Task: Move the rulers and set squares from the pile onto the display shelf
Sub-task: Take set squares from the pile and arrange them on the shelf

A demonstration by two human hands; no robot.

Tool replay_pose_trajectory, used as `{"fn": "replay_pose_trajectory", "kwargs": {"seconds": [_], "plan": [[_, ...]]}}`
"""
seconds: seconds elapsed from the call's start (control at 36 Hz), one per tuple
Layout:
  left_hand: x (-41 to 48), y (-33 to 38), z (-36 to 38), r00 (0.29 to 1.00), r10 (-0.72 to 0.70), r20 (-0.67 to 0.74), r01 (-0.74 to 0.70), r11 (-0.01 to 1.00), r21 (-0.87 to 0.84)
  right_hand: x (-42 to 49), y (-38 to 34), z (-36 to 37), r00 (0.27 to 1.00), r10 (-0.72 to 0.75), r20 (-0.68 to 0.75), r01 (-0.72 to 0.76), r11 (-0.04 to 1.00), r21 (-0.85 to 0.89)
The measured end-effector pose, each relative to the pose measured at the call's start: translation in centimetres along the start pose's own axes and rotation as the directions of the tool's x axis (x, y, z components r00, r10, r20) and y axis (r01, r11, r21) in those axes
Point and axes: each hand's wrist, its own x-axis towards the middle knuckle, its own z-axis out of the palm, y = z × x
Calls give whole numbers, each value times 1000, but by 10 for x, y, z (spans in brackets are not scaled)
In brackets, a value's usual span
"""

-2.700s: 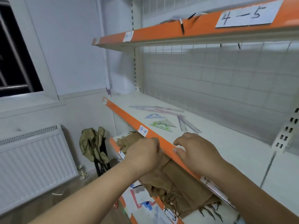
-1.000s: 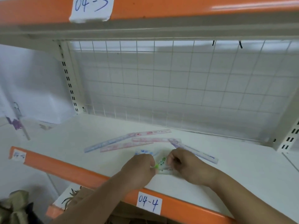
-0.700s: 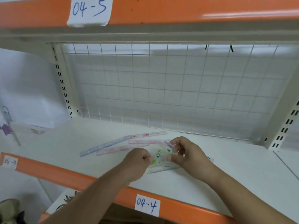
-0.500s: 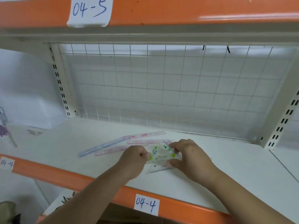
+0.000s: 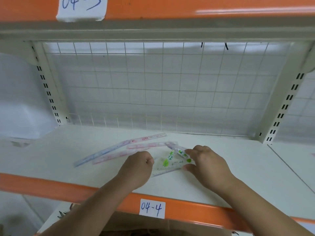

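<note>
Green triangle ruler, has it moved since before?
Yes. The green set square lay flat; now left hand and right hand tip it up off the shelf.

Both arms I can see are bare. The left forearm [image 5: 95, 207] shows uncovered, slim at the wrist and thickening steadily toward the elbow, its surface smooth and evenly lit. The right forearm [image 5: 255, 202] is the same: bare along all of its visible length, narrow at the wrist, broader lower down. The left hand [image 5: 136, 169] is bare as well, rounded across the back, with a ridge of knuckles along its far side. The right hand [image 5: 208, 166] looks a little broader, also bare, with short, rounded fingers [image 5: 196, 150] and a blunt thumb. The nails are too small for me to judge from here.
</note>
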Motion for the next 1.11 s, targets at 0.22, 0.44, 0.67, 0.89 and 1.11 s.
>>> {"fn": "replay_pose_trajectory", "kwargs": {"seconds": [0.22,0.44,0.67,0.89,1.11], "plan": [[2,29,22,993,106,50,-109,993,54,-32,22,-8,991,132,12,-131,990,-54],[-4,71,46,968,213,134,-227,969,94,-71,61,-24,969,245,-13,-246,967,-67],[-16,134,74,942,285,180,-299,952,59,-115,112,-47,947,319,-49,-322,943,-82],[-38,216,123,917,333,220,-349,936,37,-175,179,-78,922,382,-63,-387,916,-104],[-69,289,168,901,350,254,-367,930,20,-235,243,-103,908,416,-54,-420,902,-100]]}}
